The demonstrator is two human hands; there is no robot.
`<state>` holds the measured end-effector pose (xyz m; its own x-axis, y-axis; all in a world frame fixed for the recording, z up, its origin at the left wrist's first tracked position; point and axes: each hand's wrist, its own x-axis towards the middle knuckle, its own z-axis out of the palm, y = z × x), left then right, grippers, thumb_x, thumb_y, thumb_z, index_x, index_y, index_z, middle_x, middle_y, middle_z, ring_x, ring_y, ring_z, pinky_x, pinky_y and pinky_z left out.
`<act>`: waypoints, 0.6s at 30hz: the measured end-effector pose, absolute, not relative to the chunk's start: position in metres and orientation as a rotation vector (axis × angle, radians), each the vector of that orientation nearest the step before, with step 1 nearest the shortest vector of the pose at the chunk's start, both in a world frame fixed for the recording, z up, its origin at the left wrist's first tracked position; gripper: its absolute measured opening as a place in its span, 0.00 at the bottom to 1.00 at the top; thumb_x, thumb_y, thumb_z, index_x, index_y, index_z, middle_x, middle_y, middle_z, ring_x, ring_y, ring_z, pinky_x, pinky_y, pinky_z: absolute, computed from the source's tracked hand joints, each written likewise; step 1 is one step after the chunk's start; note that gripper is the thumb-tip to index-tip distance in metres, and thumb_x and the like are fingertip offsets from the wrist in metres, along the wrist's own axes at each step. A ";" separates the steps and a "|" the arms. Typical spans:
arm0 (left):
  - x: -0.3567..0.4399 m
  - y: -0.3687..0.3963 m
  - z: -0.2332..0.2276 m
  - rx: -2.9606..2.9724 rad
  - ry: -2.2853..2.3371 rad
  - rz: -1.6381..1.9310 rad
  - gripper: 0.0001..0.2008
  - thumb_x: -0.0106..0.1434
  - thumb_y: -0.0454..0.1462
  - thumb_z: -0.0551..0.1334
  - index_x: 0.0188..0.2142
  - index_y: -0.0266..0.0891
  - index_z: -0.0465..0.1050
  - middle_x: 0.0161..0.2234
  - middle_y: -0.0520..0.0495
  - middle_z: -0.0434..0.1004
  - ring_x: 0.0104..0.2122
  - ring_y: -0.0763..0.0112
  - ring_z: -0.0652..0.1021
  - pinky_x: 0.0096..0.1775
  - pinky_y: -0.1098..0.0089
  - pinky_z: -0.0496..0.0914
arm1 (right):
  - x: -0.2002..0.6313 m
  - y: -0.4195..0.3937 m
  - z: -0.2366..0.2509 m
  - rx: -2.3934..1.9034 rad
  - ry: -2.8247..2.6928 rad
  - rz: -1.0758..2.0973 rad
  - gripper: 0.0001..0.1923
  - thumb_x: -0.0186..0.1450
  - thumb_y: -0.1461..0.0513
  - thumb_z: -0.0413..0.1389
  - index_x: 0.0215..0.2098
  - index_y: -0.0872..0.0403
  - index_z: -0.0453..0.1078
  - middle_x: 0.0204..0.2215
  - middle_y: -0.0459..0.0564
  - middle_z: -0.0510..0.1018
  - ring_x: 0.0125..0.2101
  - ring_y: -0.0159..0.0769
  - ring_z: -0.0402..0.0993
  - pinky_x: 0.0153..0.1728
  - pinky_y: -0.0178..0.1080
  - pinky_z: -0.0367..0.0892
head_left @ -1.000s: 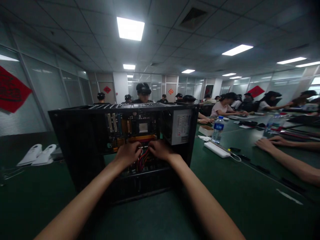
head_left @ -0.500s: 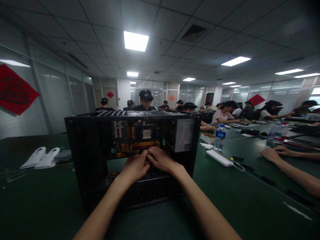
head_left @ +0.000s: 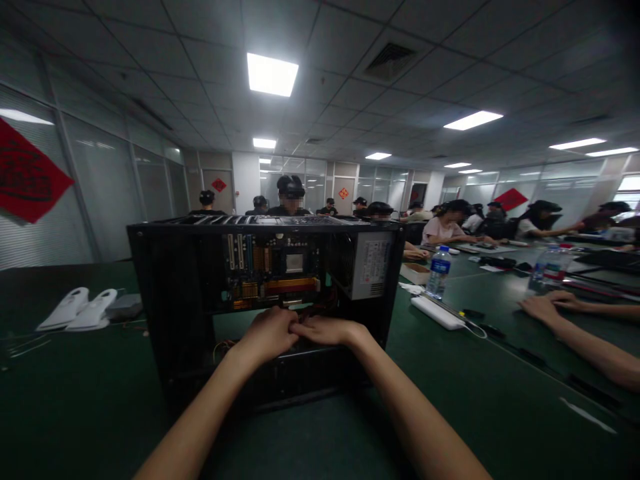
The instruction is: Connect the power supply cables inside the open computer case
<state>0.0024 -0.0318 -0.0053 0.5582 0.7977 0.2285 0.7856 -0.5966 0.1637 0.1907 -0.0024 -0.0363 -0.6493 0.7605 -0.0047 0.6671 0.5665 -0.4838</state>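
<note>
From the head camera, an open black computer case (head_left: 200, 293) stands on the dark green counter (head_left: 90, 400), its side panel off so the motherboard (head_left: 273, 270) and the grey power supply (head_left: 373, 265) show inside. Both forearms reach into the lower part of the opening. The left hand (head_left: 270, 333) and the right hand (head_left: 327, 330) meet there, fingertips touching — curled and pressed together around something small that is probably a cable connector, though the dim light hides it. A few reddish wires (head_left: 325, 307) lie just behind the knuckles.

To the left, two white handsets (head_left: 77, 310) lie on the counter; to the right stand a water bottle (head_left: 439, 272) and a white power strip (head_left: 437, 313) — and a co-worker's hands (head_left: 547, 305) rest further along.
</note>
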 end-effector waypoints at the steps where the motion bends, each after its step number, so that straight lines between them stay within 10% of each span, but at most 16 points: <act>1: 0.002 -0.030 -0.007 2.709 1.347 0.406 0.09 0.58 0.34 0.58 0.32 0.41 0.78 0.33 0.44 0.83 0.34 0.60 0.81 0.30 0.69 0.65 | 0.191 -0.001 -0.039 -1.252 -2.588 0.722 0.28 0.75 0.47 0.44 0.43 0.57 0.79 0.43 0.55 0.82 0.44 0.42 0.78 0.49 0.39 0.69; 18: 0.000 -0.026 -0.012 2.595 1.260 0.460 0.16 0.68 0.43 0.56 0.38 0.42 0.82 0.39 0.42 0.84 0.39 0.59 0.81 0.42 0.66 0.71 | 0.199 0.003 -0.040 -1.301 -2.757 0.785 0.11 0.69 0.59 0.56 0.39 0.52 0.81 0.38 0.48 0.83 0.36 0.37 0.78 0.38 0.34 0.68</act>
